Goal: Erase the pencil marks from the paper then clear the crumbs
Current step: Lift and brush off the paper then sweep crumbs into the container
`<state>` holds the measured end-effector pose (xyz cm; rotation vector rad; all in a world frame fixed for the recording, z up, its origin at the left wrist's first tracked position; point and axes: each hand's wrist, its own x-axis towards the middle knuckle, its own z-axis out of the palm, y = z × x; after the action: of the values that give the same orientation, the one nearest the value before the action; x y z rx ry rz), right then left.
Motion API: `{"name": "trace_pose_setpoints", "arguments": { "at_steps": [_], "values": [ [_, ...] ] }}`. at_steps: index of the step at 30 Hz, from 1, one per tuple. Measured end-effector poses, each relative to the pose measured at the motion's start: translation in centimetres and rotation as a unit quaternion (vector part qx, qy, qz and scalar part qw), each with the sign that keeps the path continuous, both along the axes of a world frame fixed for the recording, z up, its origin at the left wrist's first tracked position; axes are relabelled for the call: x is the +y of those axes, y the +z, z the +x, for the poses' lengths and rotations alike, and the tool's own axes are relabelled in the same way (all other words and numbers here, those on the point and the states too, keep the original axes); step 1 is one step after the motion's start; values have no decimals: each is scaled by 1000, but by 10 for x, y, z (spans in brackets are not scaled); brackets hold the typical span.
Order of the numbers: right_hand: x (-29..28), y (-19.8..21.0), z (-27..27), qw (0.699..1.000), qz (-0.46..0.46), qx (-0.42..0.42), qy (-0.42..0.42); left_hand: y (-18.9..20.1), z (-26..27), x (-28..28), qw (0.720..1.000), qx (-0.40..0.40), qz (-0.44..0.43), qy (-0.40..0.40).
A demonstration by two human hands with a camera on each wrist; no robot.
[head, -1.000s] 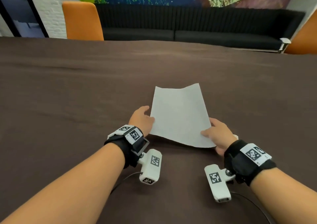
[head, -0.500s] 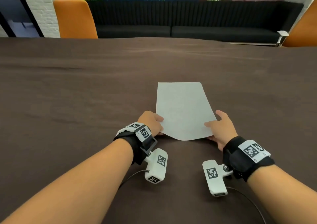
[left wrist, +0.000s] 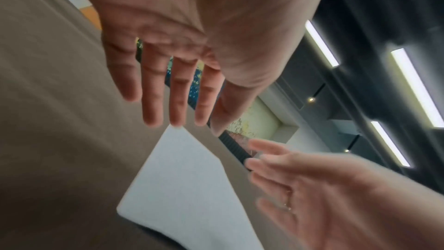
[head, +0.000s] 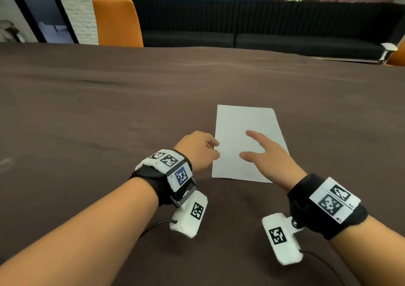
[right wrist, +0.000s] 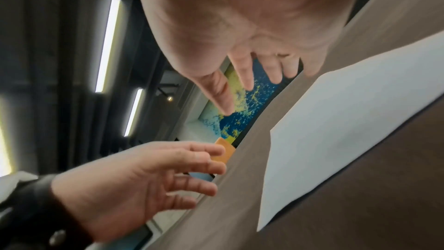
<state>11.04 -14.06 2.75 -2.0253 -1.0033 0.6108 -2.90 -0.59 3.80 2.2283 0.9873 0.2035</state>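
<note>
A white sheet of paper [head: 245, 141] lies flat on the brown tablecloth [head: 109, 110], slightly right of the middle of the head view. Its surface looks blank; any pencil marks or crumbs are too faint to make out.

The left hand [head: 198, 149] sits at the sheet's left edge, fingers straight and spread in the left wrist view, holding nothing. From that view it appears raised above the cloth, but whether the fingertips touch the paper's edge cannot be told.

The right hand [head: 266, 156] is over the near right part of the sheet, palm down, its fingers [head: 252, 134] extended and apart, gripping nothing. The right wrist view shows a gap between this hand and the paper [right wrist: 336, 130], so it hovers rather than presses.

Beyond the table stand an orange chair [head: 117, 21] and a black sofa [head: 263, 31].
</note>
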Motion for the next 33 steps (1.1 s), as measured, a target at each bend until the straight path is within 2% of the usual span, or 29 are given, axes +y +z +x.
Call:
{"name": "trace_pose_setpoints", "arguments": {
  "at_steps": [2, 6, 9, 13, 19, 23, 27, 29, 31, 33],
  "values": [
    [7, -1, -14, 995, -55, -26, 83, 10, -19, -1, 1000, -14, -4, -11],
    [20, -9, -38, 964, -145, -85, 205, 23, -65, -6, 999, -31, -28, -34],
    [31, -17, -53, 937, -200, -116, 261, 23, -103, -15, 997, -46, -55, -37],
    [43, -21, -68, 907, -247, -148, 306, 13, -158, -36, 995, -13, -79, -55],
    [64, -23, -92, 869, -290, -183, 356, -11, -228, -68, 978, 97, -153, -106],
    [79, -30, -106, 845, -313, -216, 375, -39, -252, -81, 955, 223, -102, -165],
    [90, -38, -120, 817, -339, -267, 384, -88, -261, -92, 916, 371, -45, -144],
    [90, -42, -129, 806, -340, -292, 386, -113, -271, -90, 891, 423, -57, -156],
    [89, -45, -143, 803, -336, -300, 390, -139, -284, -79, 888, 416, -100, -172],
    [86, -48, -160, 801, -327, -301, 401, -154, -285, -72, 882, 424, -97, -181]
  ]
}}
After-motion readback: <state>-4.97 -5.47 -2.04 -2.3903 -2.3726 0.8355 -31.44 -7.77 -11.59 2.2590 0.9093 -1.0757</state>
